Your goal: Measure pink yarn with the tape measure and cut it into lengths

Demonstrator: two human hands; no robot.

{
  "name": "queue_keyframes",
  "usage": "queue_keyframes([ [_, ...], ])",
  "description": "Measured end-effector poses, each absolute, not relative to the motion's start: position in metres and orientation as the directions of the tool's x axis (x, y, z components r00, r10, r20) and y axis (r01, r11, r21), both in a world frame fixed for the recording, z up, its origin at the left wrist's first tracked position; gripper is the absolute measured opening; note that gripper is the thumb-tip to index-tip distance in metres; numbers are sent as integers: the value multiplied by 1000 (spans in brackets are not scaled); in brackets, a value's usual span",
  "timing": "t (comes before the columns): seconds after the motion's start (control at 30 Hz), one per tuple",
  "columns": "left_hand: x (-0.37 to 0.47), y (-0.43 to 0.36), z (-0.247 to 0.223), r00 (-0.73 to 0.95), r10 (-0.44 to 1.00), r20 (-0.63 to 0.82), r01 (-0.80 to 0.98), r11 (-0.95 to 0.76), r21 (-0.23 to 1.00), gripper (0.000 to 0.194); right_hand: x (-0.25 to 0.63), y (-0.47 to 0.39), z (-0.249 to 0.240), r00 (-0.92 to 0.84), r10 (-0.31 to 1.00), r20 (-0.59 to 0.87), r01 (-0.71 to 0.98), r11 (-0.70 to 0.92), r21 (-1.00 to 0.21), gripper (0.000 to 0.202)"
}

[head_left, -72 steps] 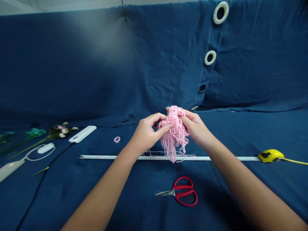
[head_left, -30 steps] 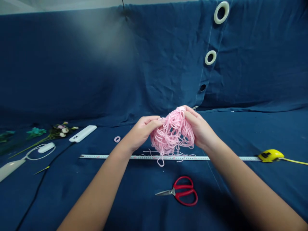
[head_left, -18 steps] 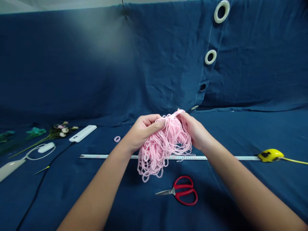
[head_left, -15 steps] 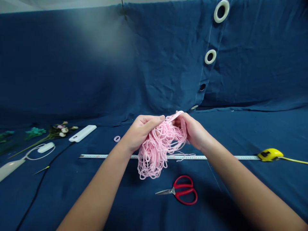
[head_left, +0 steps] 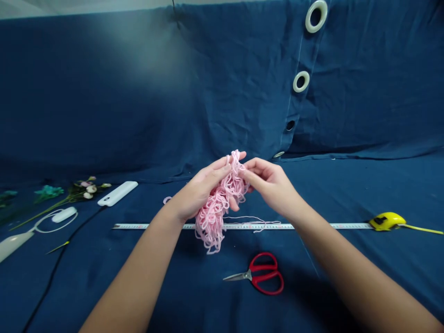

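A bundle of looped pink yarn (head_left: pixel 212 217) hangs from my left hand (head_left: pixel 197 187), whose thumb presses it against the fingers. Part of the bundle rises between thumb and fingers, and its lower loops dangle over the tape. At the upper right of the bundle, my right hand (head_left: pixel 268 182) pinches strands between thumb and fingertips. Below both hands lies a pair of red-handled scissors (head_left: pixel 266 273), its blades pointing left. Loose pink strands (head_left: pixel 262 223) rest across the extended tape measure blade (head_left: pixel 312 226) beneath the yarn.
At the right is the yellow tape measure case (head_left: pixel 387 221). A small pinkish ring (head_left: pixel 167 200) lies partly behind my left wrist. Artificial flowers (head_left: pixel 89 188), a white power bank (head_left: pixel 118 193) with a black cable, and a white corded device (head_left: pixel 15 243) are on the left. Blue cloth (head_left: pixel 138 92) hangs behind.
My right hand has shifted from the bundle's right side to pinching its top. The loops that draped to the right are gathered into my left hand, and the bundle is narrower.
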State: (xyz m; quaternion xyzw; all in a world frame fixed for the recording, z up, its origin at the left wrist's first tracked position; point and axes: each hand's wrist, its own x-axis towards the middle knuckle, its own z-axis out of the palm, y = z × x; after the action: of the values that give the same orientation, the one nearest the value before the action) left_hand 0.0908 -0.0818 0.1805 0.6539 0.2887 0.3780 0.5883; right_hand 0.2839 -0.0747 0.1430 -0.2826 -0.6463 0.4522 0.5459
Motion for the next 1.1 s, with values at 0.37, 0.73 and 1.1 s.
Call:
queue_keyframes([
  [0.37,87,-96,196,448,867,219,-120,-185,975,45,281,-62,131,-325,910,257,-440,95,-893,31],
  [0.73,77,-88,198,427,865,261,83,-325,942,32,301,-66,147,-96,904,416,-289,375,-881,28],
  [1.1,96,-52,177,323,848,420,-20,-438,899,23,282,-64,148,-268,912,309,-581,102,-807,26],
])
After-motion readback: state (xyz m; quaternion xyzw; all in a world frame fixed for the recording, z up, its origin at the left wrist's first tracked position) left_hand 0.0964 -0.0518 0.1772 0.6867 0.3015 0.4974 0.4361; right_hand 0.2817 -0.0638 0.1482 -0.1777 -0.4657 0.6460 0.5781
